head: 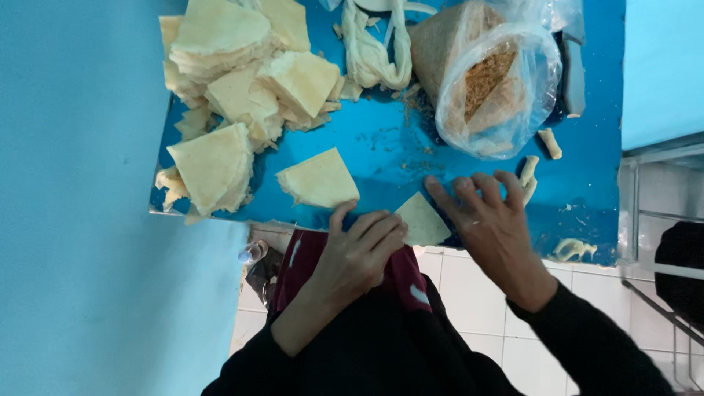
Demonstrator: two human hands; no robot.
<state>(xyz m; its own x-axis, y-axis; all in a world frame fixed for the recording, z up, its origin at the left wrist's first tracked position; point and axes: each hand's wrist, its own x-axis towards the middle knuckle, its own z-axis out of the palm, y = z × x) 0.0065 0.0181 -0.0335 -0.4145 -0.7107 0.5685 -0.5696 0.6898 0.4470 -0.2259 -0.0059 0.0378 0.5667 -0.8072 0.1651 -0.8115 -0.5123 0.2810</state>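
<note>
Head view shows a thin triangular pastry sheet (422,220) lying flat at the near edge of the blue bench (587,88), between the two hands. The left hand (359,257) is loosely curled, its fingertips (396,229) touching the sheet's left side without pinching it; the right hand (491,220) has its fingers spread and released, resting on the bench against the sheet's right edge. The sheet looks very light, soft and floppy, and I judge it tears easily, so a gentle hold at a corner or edge seems best. Another triangle (319,180) lies just to the left, stacks of pastry triangles (235,81) stand further back, and a plastic bag of shredded filling (491,81) is behind the right hand.
</note>
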